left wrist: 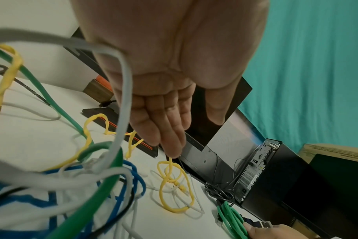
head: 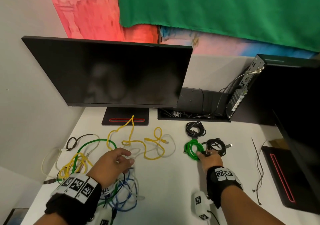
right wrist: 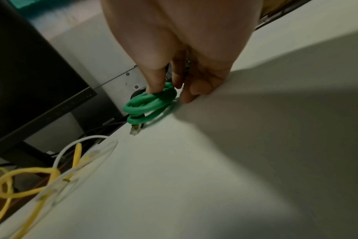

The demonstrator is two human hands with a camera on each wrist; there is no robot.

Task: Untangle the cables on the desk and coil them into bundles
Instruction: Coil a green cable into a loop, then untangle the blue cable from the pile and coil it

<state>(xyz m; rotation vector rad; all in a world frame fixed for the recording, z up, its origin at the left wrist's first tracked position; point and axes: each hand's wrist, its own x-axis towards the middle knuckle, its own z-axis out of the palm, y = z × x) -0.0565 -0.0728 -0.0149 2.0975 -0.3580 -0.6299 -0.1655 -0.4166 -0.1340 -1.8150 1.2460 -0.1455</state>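
Head view: right hand (head: 210,160) rests on the white desk (head: 169,181), fingers curled around a coiled green cable bundle (head: 193,148) beside two black coils (head: 195,129). Left hand (head: 112,165) hovers with fingers relaxed, gripping nothing, above the tangle of yellow, white, green and blue cables (head: 124,195).

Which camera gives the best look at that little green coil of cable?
The head view: the whole green coil shows beside the right hand. The right wrist view shows it close but blurred, under the thumb; the left wrist view catches only part.
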